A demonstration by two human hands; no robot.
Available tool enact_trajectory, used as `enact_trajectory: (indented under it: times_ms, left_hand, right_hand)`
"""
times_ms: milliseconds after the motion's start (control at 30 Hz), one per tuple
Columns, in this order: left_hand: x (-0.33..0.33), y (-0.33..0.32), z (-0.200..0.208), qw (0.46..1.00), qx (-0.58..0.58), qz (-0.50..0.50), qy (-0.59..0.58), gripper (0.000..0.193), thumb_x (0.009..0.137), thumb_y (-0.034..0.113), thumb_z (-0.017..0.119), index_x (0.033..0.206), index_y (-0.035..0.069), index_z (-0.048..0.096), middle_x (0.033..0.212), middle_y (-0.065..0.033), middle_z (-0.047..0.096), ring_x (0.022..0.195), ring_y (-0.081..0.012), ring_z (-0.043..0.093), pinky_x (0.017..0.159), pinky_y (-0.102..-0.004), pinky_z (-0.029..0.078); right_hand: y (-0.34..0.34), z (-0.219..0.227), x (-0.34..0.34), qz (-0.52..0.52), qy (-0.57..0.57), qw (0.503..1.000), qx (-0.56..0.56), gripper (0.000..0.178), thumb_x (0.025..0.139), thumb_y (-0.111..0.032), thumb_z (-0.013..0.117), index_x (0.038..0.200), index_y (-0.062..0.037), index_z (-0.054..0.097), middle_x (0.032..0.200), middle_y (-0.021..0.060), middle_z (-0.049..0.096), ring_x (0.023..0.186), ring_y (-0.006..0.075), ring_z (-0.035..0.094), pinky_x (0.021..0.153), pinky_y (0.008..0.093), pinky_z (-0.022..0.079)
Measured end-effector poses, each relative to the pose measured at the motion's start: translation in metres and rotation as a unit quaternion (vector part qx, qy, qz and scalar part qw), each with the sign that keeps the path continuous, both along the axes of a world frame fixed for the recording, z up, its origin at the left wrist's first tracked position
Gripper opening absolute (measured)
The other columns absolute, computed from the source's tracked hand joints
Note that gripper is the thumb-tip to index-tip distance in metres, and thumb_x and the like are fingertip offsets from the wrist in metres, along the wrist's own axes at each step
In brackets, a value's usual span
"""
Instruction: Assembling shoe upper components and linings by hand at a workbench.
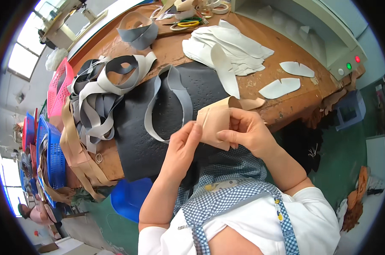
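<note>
Between my hands is a tan strip of leather-like material (215,125), bent into a curve with a seam line across it. My left hand (185,140) pinches its left edge between thumb and fingers. At the other side my right hand (245,131) grips it, thumb in front and fingers behind. The strip's far end (250,103) curls out past my right hand. Just beyond my left hand, a grey-blue looped band (180,94) stands on a black perforated mat (135,127). What the fingers behind the strip touch is hidden.
White cut pieces (226,44) are stacked ahead, with two loose white pieces (281,88) to the right. Grey and white bands (94,93) heap at the left, beside tan strips (80,153). Yellow-handled scissors (188,24) lie far back. A lit-button machine (341,55) borders the table.
</note>
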State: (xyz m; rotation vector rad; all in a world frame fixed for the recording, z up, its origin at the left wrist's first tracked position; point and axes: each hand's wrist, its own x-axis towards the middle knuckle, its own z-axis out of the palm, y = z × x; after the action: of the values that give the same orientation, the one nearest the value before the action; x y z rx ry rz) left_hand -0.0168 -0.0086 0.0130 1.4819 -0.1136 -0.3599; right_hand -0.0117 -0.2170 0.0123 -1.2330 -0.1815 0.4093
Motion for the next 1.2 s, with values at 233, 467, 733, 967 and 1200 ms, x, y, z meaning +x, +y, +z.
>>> enact_trajectory:
  times_ms: [233,467,733,967,1200]
  left_hand:
    - [0.012,-0.023,-0.023,0.991,-0.091,0.093,0.036,0.026,0.1,0.024,0.063,0.084,0.004,0.061,0.076,0.0056,0.057,0.07,-0.0009,0.046,0.062,-0.0188,0.036]
    - [0.02,-0.026,-0.01,0.99,0.023,0.106,-0.095,0.029,0.095,0.02,0.07,0.076,0.003,0.057,0.068,0.0072,0.05,0.063,-0.0009,0.041,0.054,-0.0184,0.032]
    - [0.02,-0.036,-0.018,0.941,0.123,0.173,-0.262,0.034,0.085,0.01,0.078,0.069,0.001,0.05,0.064,0.0013,0.047,0.061,-0.0063,0.04,0.054,-0.0229,0.033]
    - [0.02,-0.028,-0.016,0.941,0.096,0.162,-0.281,0.023,0.08,0.001,0.075,0.072,0.0,0.053,0.067,-0.001,0.054,0.063,-0.0081,0.048,0.061,-0.0226,0.041]
    - [-0.025,0.008,-0.004,0.988,0.149,-0.025,-0.013,0.013,0.088,0.006,0.072,0.093,-0.002,0.063,0.087,-0.0048,0.067,0.084,-0.0102,0.063,0.075,-0.0246,0.051]
  right_hand:
    - [-0.011,-0.009,-0.003,-0.024,0.017,0.998,-0.05,0.036,0.087,-0.006,0.074,0.119,0.0039,0.059,0.086,0.0014,0.063,0.065,0.0028,0.055,0.053,0.0168,0.043]
    - [-0.015,-0.02,0.0,-0.043,0.049,0.998,0.018,0.032,0.093,-0.009,0.067,0.12,0.0052,0.059,0.082,0.0021,0.063,0.06,0.0043,0.053,0.052,0.0176,0.041]
    - [-0.02,-0.007,-0.022,0.061,0.211,0.97,0.107,0.042,0.104,-0.042,0.048,0.113,-0.0017,0.057,0.076,0.0105,0.066,0.055,0.0131,0.058,0.049,0.0217,0.045]
    - [-0.002,-0.026,-0.032,-0.031,0.301,0.932,0.2,0.022,0.099,-0.026,0.062,0.105,-0.005,0.065,0.094,0.0059,0.065,0.076,0.0137,0.06,0.066,0.0246,0.049]
    - [0.012,-0.036,-0.024,-0.096,0.191,0.953,0.213,0.013,0.092,-0.005,0.068,0.105,-0.0043,0.067,0.092,0.0029,0.066,0.078,0.0111,0.059,0.073,0.0246,0.05]
